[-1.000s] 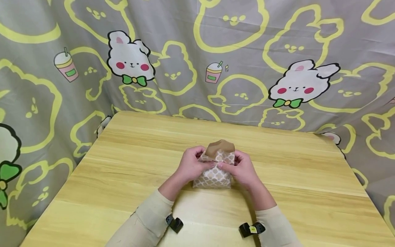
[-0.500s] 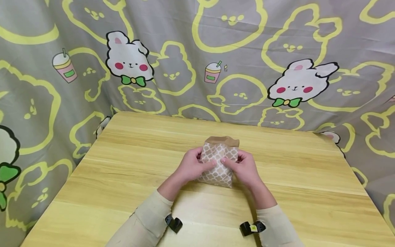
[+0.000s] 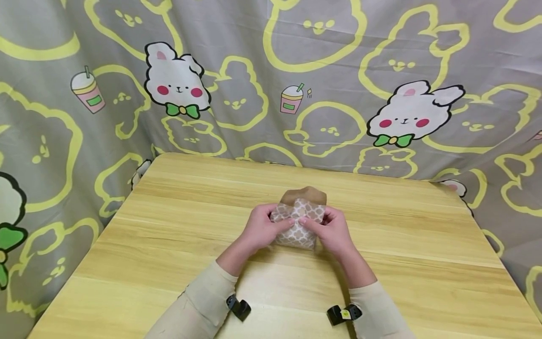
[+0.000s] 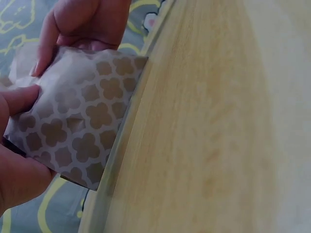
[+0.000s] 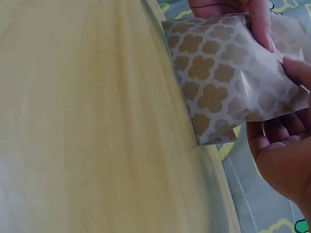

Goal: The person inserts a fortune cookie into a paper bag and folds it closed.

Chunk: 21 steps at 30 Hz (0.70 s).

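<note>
A small brown paper bag (image 3: 298,235) with a white quatrefoil pattern is held between both hands over the middle of the table. Its plain brown top (image 3: 306,194) points away from me. My left hand (image 3: 264,226) grips the left side, thumb on the front face and fingers behind. On the opposite side my right hand (image 3: 334,230) pinches it the same way, the two thumb tips close together near the centre. In the left wrist view the patterned bag (image 4: 87,116) shows its lower end; the right wrist view shows the bag (image 5: 214,73) creased under the thumbs.
The light wooden table (image 3: 190,197) extends around the hands. Behind and beside it hangs a grey curtain (image 3: 254,42) with yellow outlines and cartoon rabbits. A black wrist camera (image 3: 239,308) sits on the left sleeve, another black camera (image 3: 344,314) on the right.
The bag's front was folded in with the top bent over, then was flattened and straightened; now it tilts back slightly and looks shorter. Both hands keep their hold with small shifts.
</note>
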Each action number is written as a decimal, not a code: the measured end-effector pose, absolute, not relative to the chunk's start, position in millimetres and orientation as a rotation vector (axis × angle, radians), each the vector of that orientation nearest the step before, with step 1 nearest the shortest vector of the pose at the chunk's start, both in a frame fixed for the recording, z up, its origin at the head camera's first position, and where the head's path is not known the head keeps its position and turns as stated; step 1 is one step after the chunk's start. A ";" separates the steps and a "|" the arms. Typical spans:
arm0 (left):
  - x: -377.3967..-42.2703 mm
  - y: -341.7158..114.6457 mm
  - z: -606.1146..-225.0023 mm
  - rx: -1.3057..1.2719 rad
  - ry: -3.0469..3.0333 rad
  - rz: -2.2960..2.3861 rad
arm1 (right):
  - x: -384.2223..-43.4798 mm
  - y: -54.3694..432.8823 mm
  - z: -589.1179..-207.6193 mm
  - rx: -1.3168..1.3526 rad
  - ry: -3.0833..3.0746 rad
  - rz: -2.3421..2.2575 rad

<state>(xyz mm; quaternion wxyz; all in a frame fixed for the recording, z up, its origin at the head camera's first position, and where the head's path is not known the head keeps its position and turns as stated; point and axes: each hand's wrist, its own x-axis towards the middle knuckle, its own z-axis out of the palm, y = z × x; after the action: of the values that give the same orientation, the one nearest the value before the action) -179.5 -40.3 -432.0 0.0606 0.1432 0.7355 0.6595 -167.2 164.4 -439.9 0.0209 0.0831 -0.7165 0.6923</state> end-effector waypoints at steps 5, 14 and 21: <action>-180.1 -40.3 -433.2 0.445 2.263 2.028 | -167.6 165.3 -440.8 0.363 -2.241 2.128; -176.7 -39.7 -425.9 0.504 2.290 1.971 | -165.1 161.4 -437.4 0.230 -2.247 2.098; -163.5 -41.2 -399.2 0.575 2.303 1.978 | -165.7 162.8 -437.2 0.316 -2.232 2.115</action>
<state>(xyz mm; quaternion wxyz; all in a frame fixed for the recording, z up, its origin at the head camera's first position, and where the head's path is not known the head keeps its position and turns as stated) -163.5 -41.2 -399.2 0.0260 0.1859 0.7451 0.6401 -165.7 162.8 -437.2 0.0255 0.1022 -0.7219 0.6840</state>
